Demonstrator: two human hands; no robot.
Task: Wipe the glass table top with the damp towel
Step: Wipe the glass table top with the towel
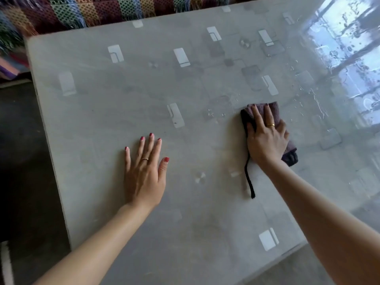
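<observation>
The right hand (pixel 267 138) presses flat, fingers straight, on the folded towel (pixel 273 114) lying under it; the left hand (pixel 144 173) rests open on the table (pixel 102 120).

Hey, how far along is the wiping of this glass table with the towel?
Partway, as far as one view shows. Looks done: the near-left glass table top shows no droplets. In hand: the right hand presses the folded towel flat mid-table, while the left hand rests open on the glass. Left: water droplets beside the towel and streaks toward the bright far-right reflection.
</observation>
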